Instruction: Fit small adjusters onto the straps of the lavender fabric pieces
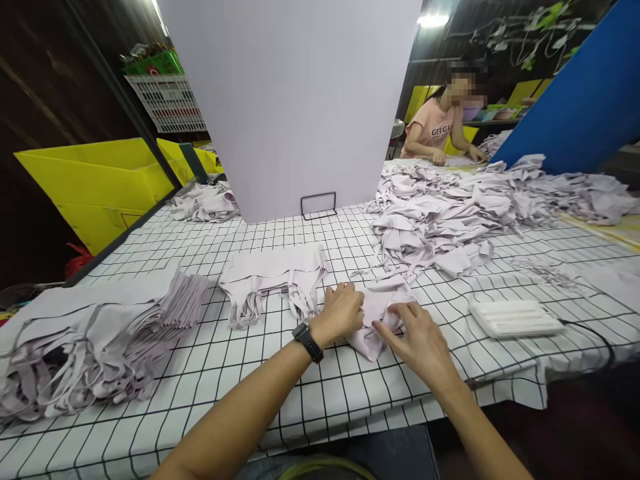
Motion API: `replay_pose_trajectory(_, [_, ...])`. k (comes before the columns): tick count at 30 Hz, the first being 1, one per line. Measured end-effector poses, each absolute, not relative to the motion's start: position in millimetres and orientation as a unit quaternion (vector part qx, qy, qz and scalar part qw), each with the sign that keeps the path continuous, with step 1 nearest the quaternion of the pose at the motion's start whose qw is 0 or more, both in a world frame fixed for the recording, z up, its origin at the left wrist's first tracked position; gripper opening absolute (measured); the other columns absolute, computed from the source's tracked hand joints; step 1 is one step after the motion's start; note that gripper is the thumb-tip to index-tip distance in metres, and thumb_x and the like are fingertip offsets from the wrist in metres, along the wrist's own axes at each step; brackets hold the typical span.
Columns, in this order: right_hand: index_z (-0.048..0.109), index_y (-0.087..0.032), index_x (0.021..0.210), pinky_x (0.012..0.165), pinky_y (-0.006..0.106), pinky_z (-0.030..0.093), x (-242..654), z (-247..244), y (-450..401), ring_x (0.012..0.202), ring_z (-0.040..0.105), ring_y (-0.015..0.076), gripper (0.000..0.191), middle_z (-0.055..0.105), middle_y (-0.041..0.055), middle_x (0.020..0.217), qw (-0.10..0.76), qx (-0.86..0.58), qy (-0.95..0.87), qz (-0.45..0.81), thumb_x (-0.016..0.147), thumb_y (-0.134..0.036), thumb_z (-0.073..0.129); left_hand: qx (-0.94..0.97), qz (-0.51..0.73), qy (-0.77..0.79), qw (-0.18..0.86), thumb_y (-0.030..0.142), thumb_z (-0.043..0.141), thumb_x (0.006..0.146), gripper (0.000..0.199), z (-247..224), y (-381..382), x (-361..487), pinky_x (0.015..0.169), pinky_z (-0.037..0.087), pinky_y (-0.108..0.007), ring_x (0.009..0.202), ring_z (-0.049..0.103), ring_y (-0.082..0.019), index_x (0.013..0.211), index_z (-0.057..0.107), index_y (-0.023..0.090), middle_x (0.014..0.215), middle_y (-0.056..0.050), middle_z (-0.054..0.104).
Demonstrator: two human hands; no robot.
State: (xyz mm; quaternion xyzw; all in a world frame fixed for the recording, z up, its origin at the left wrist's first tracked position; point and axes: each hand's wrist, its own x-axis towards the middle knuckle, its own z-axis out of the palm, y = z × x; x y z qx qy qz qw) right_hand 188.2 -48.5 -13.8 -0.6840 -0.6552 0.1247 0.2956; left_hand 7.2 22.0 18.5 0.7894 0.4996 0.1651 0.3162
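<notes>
A crumpled pale lilac strappy top point(373, 307) lies on the table between my two hands. My left hand point(345, 310), with a black watch on the wrist, has its fingers curled onto the left edge of that top. My right hand point(420, 337) touches its right side, thumb and fingers apart. Left of my left hand, a small flat stack of similar tops point(275, 270) rests with straps hanging toward me. Farther left is a much thicker stack of folded tops point(110, 320), straps bunched at its near side.
A big loose heap of tops point(450, 207) covers the back right. A white corded device point(517, 319) sits at right. An upright pale board point(300, 100) with a wire stand rises behind the grid-patterned tablecloth point(240, 393). Across the table a person point(440, 127) handles cloth. Yellow bins point(100, 187) stand left.
</notes>
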Motion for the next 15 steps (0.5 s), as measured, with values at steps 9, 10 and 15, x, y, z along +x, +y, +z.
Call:
replay_pose_trajectory(9, [0.064,-0.024,0.075,0.072,0.038,0.058,219.5,-15.7,-71.7,0.078,0.067,0.0258,0.026,0.07,0.0054,0.082,0.495,-0.631,-0.422,0.424,0.075,-0.049,0.07,0.576,0.35,0.538,0.507,0.011,0.056,0.085,0.018,10.6,29.7,-1.6,0.081,0.047,-0.036,0.078,0.054,-0.02,0.077,0.044,0.022,0.072,0.001,0.047])
replay_pose_trajectory(10, [0.065,-0.024,0.078,0.074,0.039,0.059,224.0,-15.0,-74.5,0.083,0.068,0.0266,0.024,0.072,0.0058,0.088,0.542,-0.589,-0.357,0.481,0.074,-0.047,0.073,0.54,0.362,0.527,0.547,0.014,0.055,0.087,0.016,9.3,29.1,-0.2,0.078,0.049,-0.034,0.074,0.055,-0.019,0.078,0.044,0.022,0.071,0.001,0.048])
replay_pose_trajectory(15, [0.069,-0.025,0.082,0.066,0.035,0.062,228.6,-14.4,-69.1,0.079,0.069,0.0242,0.019,0.074,0.0057,0.086,0.64,-0.5,-0.208,0.545,0.076,-0.043,0.071,0.394,0.393,0.439,0.705,0.013,0.052,0.088,0.009,11.0,22.2,6.1,0.08,0.058,-0.035,0.077,0.066,-0.019,0.08,0.05,0.018,0.079,-0.006,0.06])
